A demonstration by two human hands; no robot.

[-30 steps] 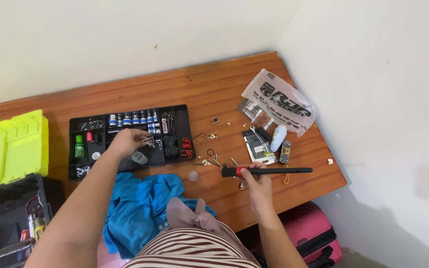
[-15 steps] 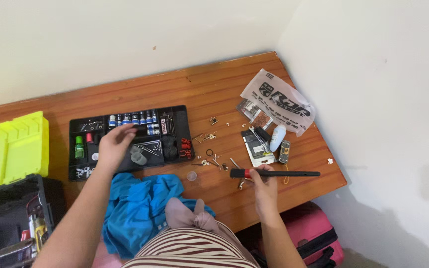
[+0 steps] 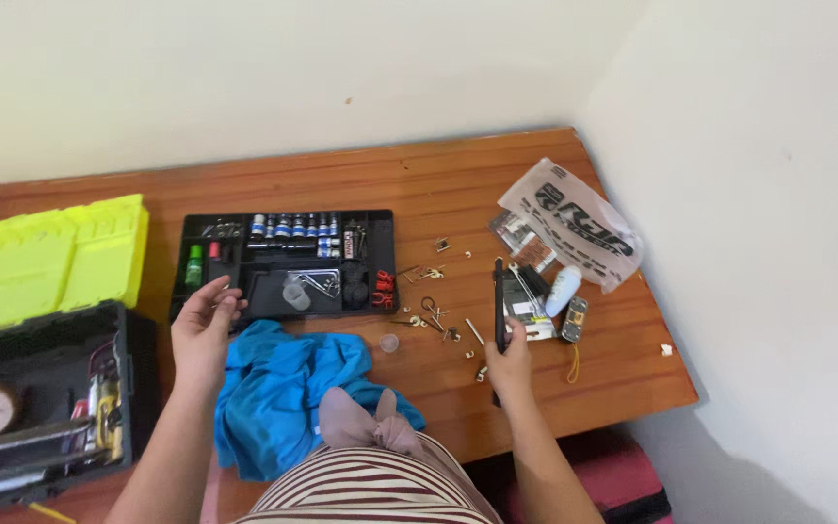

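Seen from the head camera, a person in a striped top works at a wooden table set in the corner of a pale-walled room. The right hand is closed around the near end of a long black screwdriver, gripping its handle. The tool's long axis runs almost straight away from the person, near to far, with the far end pointing toward the back wall; it looks slim, dark and straight. It sits right of the table's middle, just beside a small pile of packets and a white tube.

The left hand hovers at the near left corner of a black tool tray, fingers loosely curled and slightly parted, holding nothing that can be made out. The tray carries a row of blue-banded sockets along its far edge.

Small metal parts lie scattered between tray and screwdriver. A blue cloth is bunched at the near edge. A printed plastic bag rests far right, and a yellow-lidded toolbox stands open at the left.
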